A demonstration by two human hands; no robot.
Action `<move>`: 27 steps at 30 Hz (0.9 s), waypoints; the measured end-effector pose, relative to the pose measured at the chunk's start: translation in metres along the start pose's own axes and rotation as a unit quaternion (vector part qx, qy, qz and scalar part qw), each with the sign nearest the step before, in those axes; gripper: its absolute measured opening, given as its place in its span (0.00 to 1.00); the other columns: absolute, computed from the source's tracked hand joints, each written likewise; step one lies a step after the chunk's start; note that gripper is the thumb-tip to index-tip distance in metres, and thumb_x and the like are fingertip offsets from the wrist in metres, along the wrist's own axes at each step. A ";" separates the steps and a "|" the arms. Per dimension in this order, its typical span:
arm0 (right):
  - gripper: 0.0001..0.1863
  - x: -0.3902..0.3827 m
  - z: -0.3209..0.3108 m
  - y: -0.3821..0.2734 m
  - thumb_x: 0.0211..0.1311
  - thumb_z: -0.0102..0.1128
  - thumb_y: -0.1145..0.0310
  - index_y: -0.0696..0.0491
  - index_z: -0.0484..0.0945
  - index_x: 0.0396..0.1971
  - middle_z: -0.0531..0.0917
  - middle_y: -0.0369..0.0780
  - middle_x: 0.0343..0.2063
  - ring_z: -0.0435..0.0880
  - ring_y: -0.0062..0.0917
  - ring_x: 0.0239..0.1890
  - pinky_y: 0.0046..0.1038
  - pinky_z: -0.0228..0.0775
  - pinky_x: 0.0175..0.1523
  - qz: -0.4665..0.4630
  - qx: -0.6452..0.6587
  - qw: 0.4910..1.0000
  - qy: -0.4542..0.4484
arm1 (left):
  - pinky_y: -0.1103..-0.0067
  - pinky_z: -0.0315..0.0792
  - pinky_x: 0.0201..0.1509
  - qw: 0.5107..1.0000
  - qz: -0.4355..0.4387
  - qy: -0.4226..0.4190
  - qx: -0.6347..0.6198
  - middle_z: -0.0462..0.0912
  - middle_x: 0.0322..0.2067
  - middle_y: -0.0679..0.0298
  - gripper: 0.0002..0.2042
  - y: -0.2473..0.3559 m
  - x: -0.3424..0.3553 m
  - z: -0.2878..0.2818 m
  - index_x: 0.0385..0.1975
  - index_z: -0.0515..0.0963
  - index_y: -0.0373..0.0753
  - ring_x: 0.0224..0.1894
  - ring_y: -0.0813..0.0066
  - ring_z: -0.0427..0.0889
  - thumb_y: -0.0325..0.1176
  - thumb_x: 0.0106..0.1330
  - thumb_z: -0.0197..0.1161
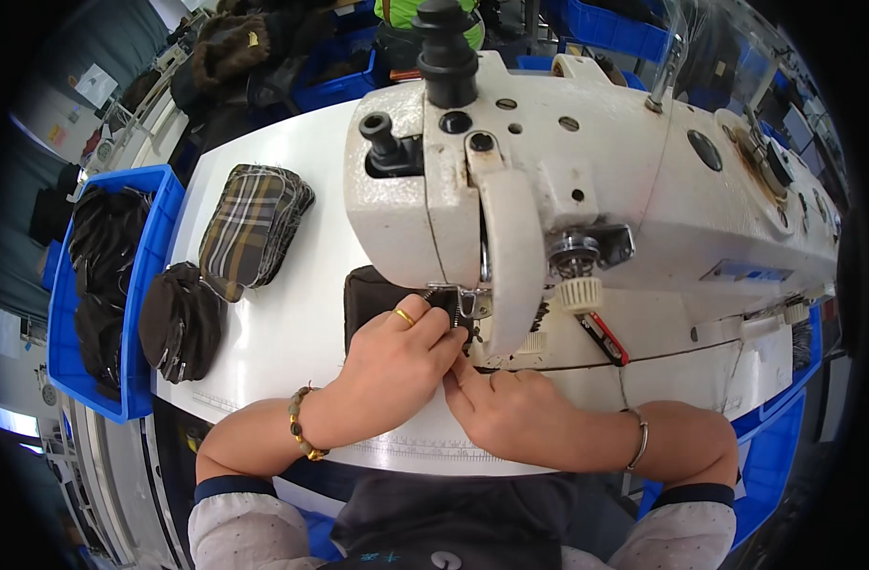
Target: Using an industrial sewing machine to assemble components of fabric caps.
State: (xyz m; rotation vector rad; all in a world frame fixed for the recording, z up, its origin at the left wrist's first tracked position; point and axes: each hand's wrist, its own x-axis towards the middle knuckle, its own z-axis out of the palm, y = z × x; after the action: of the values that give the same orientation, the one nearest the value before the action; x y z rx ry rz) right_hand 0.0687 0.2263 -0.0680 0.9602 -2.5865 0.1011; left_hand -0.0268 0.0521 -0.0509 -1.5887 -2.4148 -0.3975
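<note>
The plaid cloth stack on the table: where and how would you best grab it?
Probably pinch the plaid stack by its right edge, coming from the right with the nearer left hand: its layered side faces that way, while a dark bundle crowds its lower left corner.

The head-worn fisheye camera looks forward and down from close above the white table (330, 161).

Hands (396, 353) at dark fabric (366, 296)
</note>
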 end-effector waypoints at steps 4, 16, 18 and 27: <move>0.15 -0.002 0.004 -0.004 0.48 0.58 0.69 0.61 0.83 0.34 0.85 0.57 0.38 0.76 0.18 0.16 0.20 0.66 0.17 0.003 -0.023 1.000 0.016 | 0.78 0.72 0.35 1.000 0.003 0.007 -0.023 0.73 0.28 0.66 0.15 0.002 0.001 0.004 0.37 0.83 0.35 0.35 0.68 0.72 0.30 0.47 0.63; 0.17 -0.003 0.010 -0.004 0.47 0.57 0.68 0.62 0.83 0.35 0.85 0.57 0.39 0.75 0.18 0.16 0.19 0.65 0.16 -0.003 -0.019 1.000 0.021 | 0.78 0.71 0.37 0.999 -0.010 -0.015 -0.044 0.73 0.28 0.66 0.13 0.003 0.006 0.001 0.35 0.83 0.36 0.35 0.68 0.72 0.30 0.48 0.62; 0.17 -0.002 0.009 -0.004 0.47 0.57 0.69 0.63 0.83 0.36 0.85 0.57 0.39 0.75 0.18 0.15 0.20 0.66 0.16 -0.003 -0.018 1.000 0.017 | 0.78 0.72 0.37 0.999 -0.012 -0.014 -0.050 0.73 0.29 0.66 0.13 0.002 0.007 0.002 0.35 0.84 0.36 0.36 0.68 0.73 0.30 0.48 0.62; 0.18 0.003 0.015 0.009 0.51 0.58 0.71 0.63 0.81 0.43 0.83 0.54 0.45 0.77 0.20 0.14 0.23 0.68 0.16 0.060 -0.002 0.998 -0.004 | 0.73 0.75 0.39 0.997 -0.042 -0.016 -0.054 0.80 0.31 0.65 0.14 -0.012 0.016 0.005 0.38 0.83 0.36 0.35 0.64 0.80 0.28 0.49 0.65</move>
State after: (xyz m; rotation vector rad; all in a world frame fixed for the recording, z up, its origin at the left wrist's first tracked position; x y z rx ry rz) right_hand 0.0556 0.2284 -0.0804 0.8063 -2.6489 0.1255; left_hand -0.0447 0.0631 -0.0518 -1.5511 -2.5309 -0.5314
